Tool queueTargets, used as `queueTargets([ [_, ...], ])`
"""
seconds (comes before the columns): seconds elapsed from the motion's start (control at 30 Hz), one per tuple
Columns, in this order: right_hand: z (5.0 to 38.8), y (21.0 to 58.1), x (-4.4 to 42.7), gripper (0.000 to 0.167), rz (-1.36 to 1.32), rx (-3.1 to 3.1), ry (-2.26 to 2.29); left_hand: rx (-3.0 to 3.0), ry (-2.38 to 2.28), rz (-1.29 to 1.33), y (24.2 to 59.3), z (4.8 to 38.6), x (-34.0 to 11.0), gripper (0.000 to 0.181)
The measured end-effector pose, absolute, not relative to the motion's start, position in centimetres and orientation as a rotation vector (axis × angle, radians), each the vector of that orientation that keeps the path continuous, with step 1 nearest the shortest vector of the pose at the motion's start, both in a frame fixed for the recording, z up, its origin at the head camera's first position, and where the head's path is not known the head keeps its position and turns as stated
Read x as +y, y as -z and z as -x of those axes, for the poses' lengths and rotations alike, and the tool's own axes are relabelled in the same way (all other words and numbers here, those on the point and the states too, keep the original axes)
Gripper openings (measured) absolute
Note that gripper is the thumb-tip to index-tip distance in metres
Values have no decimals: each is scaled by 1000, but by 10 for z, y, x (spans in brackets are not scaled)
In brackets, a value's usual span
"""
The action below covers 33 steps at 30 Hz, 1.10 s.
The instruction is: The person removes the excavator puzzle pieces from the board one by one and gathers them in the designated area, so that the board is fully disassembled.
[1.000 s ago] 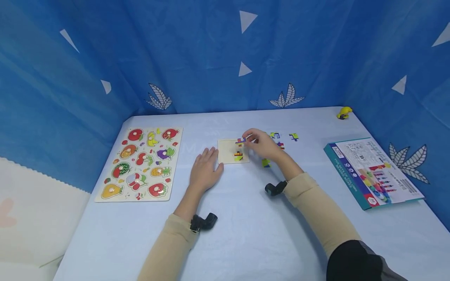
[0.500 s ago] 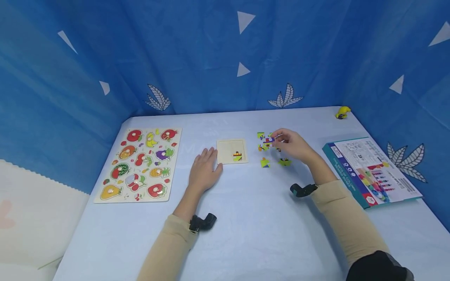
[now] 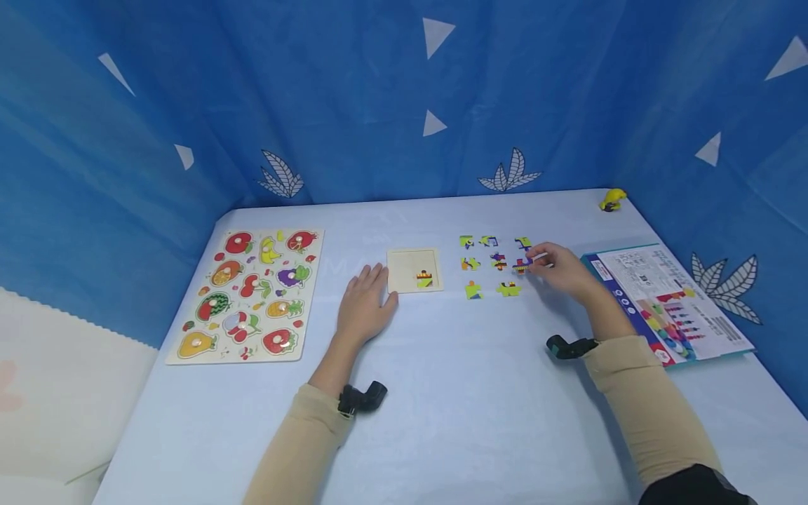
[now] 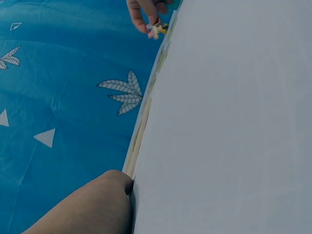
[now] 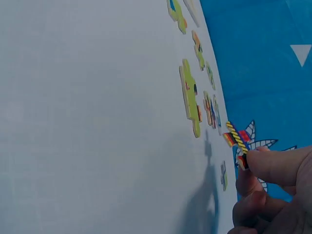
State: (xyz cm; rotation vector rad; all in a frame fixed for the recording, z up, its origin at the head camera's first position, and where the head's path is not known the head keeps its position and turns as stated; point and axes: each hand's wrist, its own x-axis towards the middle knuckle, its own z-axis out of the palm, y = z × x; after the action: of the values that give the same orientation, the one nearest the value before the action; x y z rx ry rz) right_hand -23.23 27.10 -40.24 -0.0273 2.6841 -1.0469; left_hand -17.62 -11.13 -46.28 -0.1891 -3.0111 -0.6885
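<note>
My right hand (image 3: 562,270) pinches a colourful jigsaw piece (image 5: 238,139) between thumb and fingers, held above the table at the right end of the loose pieces. In the right wrist view a yellow-striped band shows on that piece. Several loose jigsaw pieces (image 3: 470,264) lie in rough rows left of this hand. My left hand (image 3: 364,305) rests on the table with fingers straight, beside the left edge of a small square wooden puzzle tray (image 3: 404,263). One jigsaw piece (image 3: 424,279) sits in the tray's lower right corner.
A fruit puzzle board (image 3: 252,354) lies at the left. At the right is a flat teal-edged box (image 3: 688,301), partly behind the right forearm. A small yellow toy figure (image 3: 612,200) stands at the back right corner. Blue cloth (image 3: 353,105) hangs behind the table.
My right hand has moved right, carrying the jigsaw piece from over the tray across and beyond the loose pieces. My left hand has stayed by the tray.
</note>
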Motion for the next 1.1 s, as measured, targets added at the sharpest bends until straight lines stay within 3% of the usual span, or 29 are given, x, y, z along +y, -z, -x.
queueTargets([
  [1.1,237,412,276,31,9,2835,709,-3010,700,193,461,175,-111,64],
])
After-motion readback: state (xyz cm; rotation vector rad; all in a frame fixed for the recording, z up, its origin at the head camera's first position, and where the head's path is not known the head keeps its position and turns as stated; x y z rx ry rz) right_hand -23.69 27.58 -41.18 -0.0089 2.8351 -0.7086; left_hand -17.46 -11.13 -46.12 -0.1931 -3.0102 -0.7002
